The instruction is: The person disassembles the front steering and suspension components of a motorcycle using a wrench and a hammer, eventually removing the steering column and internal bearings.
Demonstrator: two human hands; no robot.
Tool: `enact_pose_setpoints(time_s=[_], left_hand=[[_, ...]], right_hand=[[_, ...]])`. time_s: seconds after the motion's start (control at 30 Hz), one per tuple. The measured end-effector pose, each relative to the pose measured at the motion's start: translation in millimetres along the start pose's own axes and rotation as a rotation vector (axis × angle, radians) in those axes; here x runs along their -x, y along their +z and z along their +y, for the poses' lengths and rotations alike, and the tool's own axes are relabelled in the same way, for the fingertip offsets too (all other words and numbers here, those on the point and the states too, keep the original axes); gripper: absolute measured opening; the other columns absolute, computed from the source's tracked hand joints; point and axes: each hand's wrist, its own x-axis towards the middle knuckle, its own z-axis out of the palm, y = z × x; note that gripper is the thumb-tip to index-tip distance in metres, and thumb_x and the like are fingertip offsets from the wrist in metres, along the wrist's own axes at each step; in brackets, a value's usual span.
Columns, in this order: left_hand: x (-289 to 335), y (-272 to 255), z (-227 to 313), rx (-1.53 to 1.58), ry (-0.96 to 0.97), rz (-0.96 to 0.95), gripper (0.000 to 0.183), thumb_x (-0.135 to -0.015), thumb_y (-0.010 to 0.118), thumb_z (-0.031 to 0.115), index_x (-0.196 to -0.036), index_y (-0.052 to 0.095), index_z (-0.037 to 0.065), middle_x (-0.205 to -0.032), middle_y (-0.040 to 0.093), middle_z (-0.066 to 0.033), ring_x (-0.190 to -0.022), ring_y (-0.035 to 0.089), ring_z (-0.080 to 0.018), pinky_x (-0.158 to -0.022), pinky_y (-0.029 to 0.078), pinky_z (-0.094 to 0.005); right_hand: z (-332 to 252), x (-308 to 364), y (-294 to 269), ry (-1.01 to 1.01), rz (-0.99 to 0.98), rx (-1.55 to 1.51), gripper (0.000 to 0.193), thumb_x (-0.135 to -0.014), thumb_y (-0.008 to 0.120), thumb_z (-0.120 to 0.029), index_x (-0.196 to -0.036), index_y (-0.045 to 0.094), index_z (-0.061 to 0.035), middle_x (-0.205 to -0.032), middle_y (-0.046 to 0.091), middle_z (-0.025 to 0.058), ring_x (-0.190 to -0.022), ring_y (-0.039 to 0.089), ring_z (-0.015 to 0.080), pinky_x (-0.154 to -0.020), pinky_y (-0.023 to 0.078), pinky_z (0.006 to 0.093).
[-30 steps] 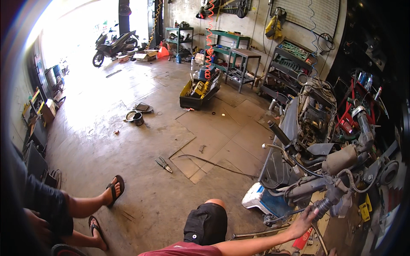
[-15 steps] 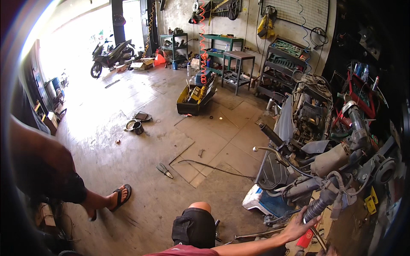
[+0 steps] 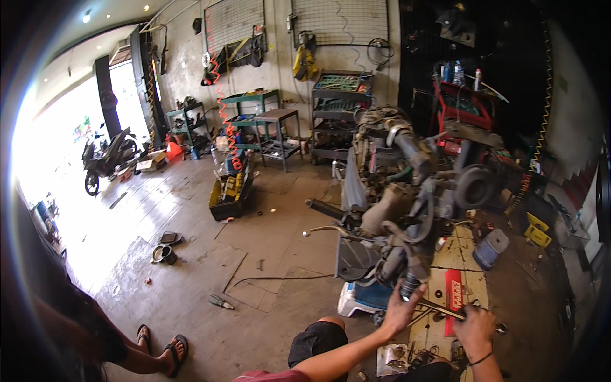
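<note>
My left hand is closed around the lower end of a dark ribbed cylinder on the partly stripped motorcycle. My right hand, with a thin dark band at the wrist, grips one end of a long metal bar-shaped tool. The bar's other end reaches the ribbed cylinder beside my left fingers, which partly hide where they meet. Below the hands, a red box with printing lies on a pale floor board.
Small parts in a clear bag lie near my knee. A cloudy plastic container and a yellow piece are to the right. Pliers and a black toolbox are on the floor at left; another person's sandalled feet stand nearby.
The view has turned right, so the motorcycle now sits nearer the middle. My right hand with the bar has come fully into sight. My left hand stays on the ribbed cylinder.
</note>
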Motion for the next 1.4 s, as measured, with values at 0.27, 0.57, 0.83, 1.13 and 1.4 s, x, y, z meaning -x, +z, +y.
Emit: enact_pose_setpoints(time_s=[0.27, 0.57, 0.83, 1.13, 1.4], left_hand=[[-8.6, -5.6, -3.4, -0.155, 0.147, 0.027, 0.051, -0.081, 0.068, 0.044, -0.104, 0.058, -0.001, -0.079, 0.060, -0.0034, -0.071, 0.051, -0.0123, -0.067, 0.043, -0.0278], [-14.0, -8.3, -8.1, -0.200, 0.062, 0.051, 0.067, -0.078, 0.067, 0.056, -0.111, 0.058, -0.002, -0.089, 0.062, -0.0104, -0.081, 0.055, -0.0192, -0.078, 0.044, -0.0312], [-24.9, -25.1, -42.7, -0.525, 0.793, -0.010, 0.054, -0.087, 0.061, 0.016, -0.138, 0.043, 0.015, -0.150, 0.027, -0.0183, -0.134, 0.035, -0.0334, -0.105, 0.033, -0.0373], [-8.4, -18.8, 24.7, -0.349, 0.084, 0.024, 0.078, -0.081, 0.060, 0.061, -0.120, 0.053, -0.006, -0.090, 0.064, -0.0160, -0.083, 0.059, -0.0212, -0.076, 0.047, -0.0338], [-36.4, -0.9, -39.4, -0.041, 0.101, 0.003, 0.077, -0.078, 0.062, 0.064, -0.125, 0.053, 0.003, -0.109, 0.062, -0.0119, -0.098, 0.058, -0.0223, -0.084, 0.047, -0.0329]], right_hand=[[-31.5, -19.5, -13.0, -0.093, -0.460, 0.010, 0.029, -0.076, 0.064, -0.035, -0.076, 0.068, -0.0062, -0.065, 0.065, 0.0155, -0.063, 0.066, 0.0325, -0.061, 0.054, 0.0409], [-31.4, -11.3, 15.2, -0.009, -0.389, 0.088, 0.032, -0.071, 0.064, -0.037, -0.076, 0.071, -0.0063, -0.071, 0.067, 0.0158, -0.070, 0.068, 0.0308, -0.064, 0.054, 0.0414], [-27.3, -8.6, 39.8, -0.305, -0.200, -0.076, 0.027, -0.075, 0.063, -0.032, -0.070, 0.065, -0.0051, -0.070, 0.065, 0.0160, -0.066, 0.065, 0.0322, -0.060, 0.053, 0.0426], [-52.6, -31.6, 24.1, -0.099, -0.358, -0.002, 0.021, -0.067, 0.062, -0.025, -0.068, 0.069, -0.0051, -0.070, 0.066, 0.0182, -0.068, 0.067, 0.0313, -0.064, 0.053, 0.0416], [-8.3, -1.6, 64.8, -0.333, 0.202, 0.067, 0.030, -0.080, 0.062, -0.035, -0.065, 0.065, -0.0089, -0.065, 0.063, 0.0147, -0.063, 0.063, 0.0329, -0.056, 0.050, 0.0448]])
